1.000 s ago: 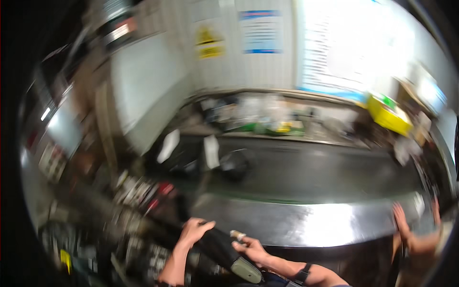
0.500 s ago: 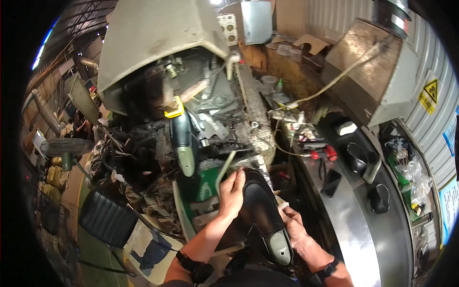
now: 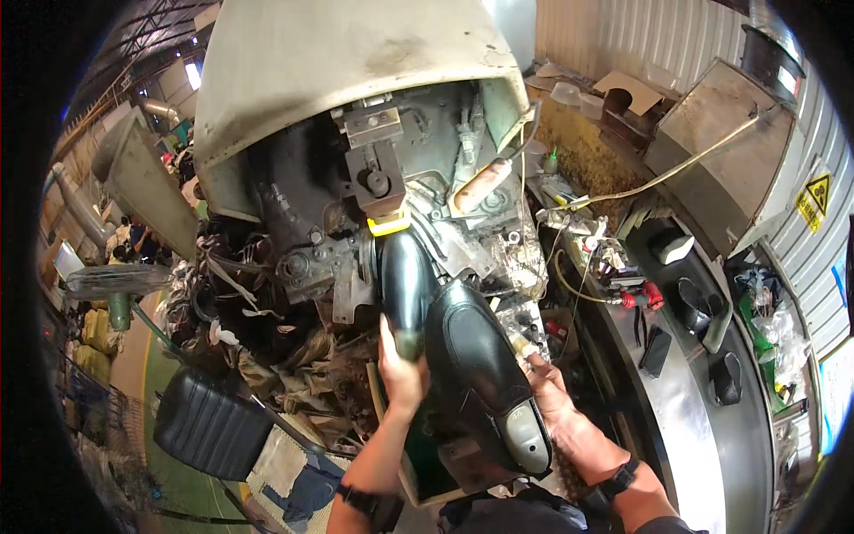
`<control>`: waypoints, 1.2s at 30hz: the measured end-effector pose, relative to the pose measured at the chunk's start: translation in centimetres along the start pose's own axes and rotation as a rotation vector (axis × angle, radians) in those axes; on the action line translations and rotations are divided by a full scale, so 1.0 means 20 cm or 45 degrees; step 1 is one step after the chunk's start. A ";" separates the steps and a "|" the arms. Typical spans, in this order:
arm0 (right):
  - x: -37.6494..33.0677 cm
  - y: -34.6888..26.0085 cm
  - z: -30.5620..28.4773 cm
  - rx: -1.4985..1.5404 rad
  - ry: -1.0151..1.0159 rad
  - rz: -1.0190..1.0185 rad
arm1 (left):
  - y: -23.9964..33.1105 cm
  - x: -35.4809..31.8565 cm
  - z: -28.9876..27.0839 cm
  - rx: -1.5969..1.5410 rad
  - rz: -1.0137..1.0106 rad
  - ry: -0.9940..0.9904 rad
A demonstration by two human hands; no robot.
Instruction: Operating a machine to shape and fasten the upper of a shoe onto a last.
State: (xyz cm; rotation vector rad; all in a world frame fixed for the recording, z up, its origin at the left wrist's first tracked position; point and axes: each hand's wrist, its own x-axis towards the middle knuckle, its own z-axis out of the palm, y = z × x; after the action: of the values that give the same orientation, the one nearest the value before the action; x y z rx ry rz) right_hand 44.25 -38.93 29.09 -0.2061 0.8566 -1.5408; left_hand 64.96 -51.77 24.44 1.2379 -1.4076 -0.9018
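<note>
A black shoe upper on a grey-green last lies slanted before me, its toe pointing away. My right hand is closed on its right side, near the heel; a small pale piece shows by the fingertips, too unclear to name. Just left of it, a second black lasted shoe sits in the machine, its toe under a yellow pad below a metal block. My left hand is wrapped round the heel end of this second shoe, with the thumb along its left side and the other fingers partly hidden.
A large beige hood arches over the machine. To the right, a curved metal bench bears a phone, a red-handled tool and several dark shoe parts. On the left stand a black chair and a fan.
My left hand has gone from beside the held shoe's toe to the heel of the shoe in the machine. The held shoe now lies closer to the machine, and the view has shifted.
</note>
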 end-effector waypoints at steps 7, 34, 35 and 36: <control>0.20 0.04 0.16 0.022 -0.089 0.114 | -0.06 -0.16 -0.27 -0.578 -0.133 -0.294; 0.74 0.22 0.35 -0.205 0.110 0.077 | -0.06 0.15 -0.05 -1.102 -0.713 0.072; 0.75 0.24 0.34 -0.141 0.095 -0.009 | -0.06 0.14 -0.02 -1.120 -0.694 0.113; 0.76 0.25 0.32 -0.165 0.073 -0.022 | -0.06 0.15 0.01 -1.065 -0.732 0.213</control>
State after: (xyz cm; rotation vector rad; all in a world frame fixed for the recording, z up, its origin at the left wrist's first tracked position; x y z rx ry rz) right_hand 49.12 -55.04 25.20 -0.2650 1.0031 -1.5144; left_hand 65.18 -54.90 23.83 1.0116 -0.4122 -1.5297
